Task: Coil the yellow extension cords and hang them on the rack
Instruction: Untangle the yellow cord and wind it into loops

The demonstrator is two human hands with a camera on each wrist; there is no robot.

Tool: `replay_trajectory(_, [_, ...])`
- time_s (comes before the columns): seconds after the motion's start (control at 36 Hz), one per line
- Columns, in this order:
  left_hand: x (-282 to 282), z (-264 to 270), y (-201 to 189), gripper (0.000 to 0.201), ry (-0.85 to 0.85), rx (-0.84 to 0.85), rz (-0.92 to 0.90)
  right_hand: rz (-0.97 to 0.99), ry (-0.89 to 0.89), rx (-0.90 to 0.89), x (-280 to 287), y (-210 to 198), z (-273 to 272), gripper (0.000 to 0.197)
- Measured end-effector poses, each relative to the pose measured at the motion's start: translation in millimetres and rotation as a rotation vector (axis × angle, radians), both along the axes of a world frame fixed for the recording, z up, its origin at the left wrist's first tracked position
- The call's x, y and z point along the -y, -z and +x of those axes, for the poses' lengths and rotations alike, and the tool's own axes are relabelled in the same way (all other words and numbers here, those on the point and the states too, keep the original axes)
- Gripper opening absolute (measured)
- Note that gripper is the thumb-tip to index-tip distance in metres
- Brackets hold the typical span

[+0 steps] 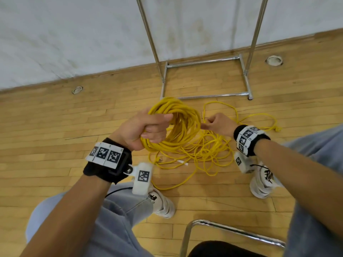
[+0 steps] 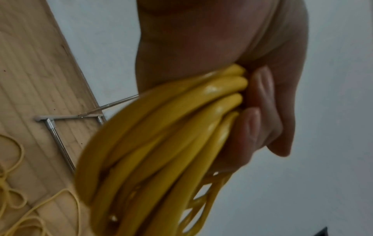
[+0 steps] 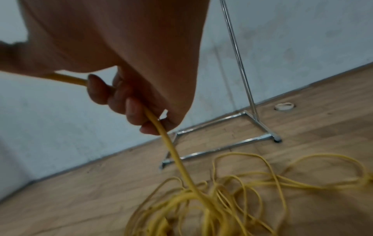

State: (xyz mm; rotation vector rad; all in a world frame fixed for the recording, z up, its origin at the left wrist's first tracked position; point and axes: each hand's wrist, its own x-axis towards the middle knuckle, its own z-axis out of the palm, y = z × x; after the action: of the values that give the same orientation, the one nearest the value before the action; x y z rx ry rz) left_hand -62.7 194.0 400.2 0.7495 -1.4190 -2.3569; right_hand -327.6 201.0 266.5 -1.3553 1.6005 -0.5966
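Item, coil of yellow cord: my left hand has its fingers wrapped tight round the gathered loops, held up in front of me so each new turn stacks on the last. Item, feeding strand: my right hand has its fingers curled round it just beside the coil, to guide slack up from the loose cord tangled on the floor between my feet and the rack. Item, rack: chrome, by the wall, no cord visible on it; hanging, I judge, waits until the slack is wound.
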Motion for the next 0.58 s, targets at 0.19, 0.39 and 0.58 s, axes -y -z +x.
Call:
replay_trajectory(0.19, [3.7,-14.5,21.4,0.040,-0.078,0.433,-0.083,-0.100,0.022,0.021,21.5,-61.4,15.9,0.059])
replay_trajectory(0.39, [3.9,-20.5,31.9,0.035,-0.183,0.586,-0.189,0.015,-0.072,0.287,0.1,-108.0,42.2,0.034])
replay_trajectory(0.58, [-0.7,-32.2,30.6,0.040,-0.438,0.625,-0.307,-0.111,-0.108,0.319,-34.4,-133.7,68.1,0.019])
